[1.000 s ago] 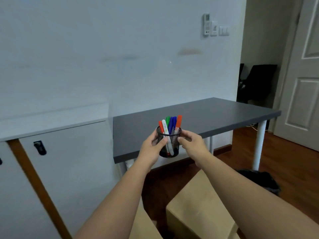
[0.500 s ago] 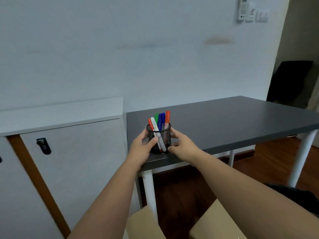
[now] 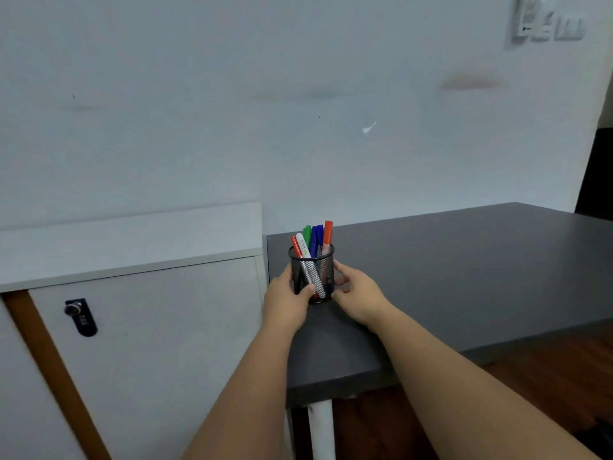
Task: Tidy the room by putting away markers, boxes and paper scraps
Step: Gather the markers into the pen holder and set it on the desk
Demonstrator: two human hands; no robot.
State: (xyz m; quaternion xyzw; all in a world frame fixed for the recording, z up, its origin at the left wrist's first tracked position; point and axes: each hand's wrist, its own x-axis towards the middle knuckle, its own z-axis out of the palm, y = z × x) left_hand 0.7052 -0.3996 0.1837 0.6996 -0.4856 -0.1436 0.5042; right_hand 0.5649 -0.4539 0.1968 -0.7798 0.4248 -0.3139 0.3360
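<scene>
Moved: mesh cup (image 3: 311,277) now on desk (image 3: 464,277) | markers (image 3: 315,240) inside | left hand (image 3: 287,302), right hand (image 3: 356,293) grip cup

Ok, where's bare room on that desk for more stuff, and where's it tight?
The dark desk is bare from the mesh pen cup rightward to its far edge and back to the wall. The white cabinet top left of the desk is bare too. It's tight only at the desk's near-left corner, where the left hand and right hand flank the cup.

Dark grey table (image 3: 464,277), white leg (image 3: 320,429); black mesh cup (image 3: 311,277) of markers (image 3: 313,237) standing near left front corner.
</scene>
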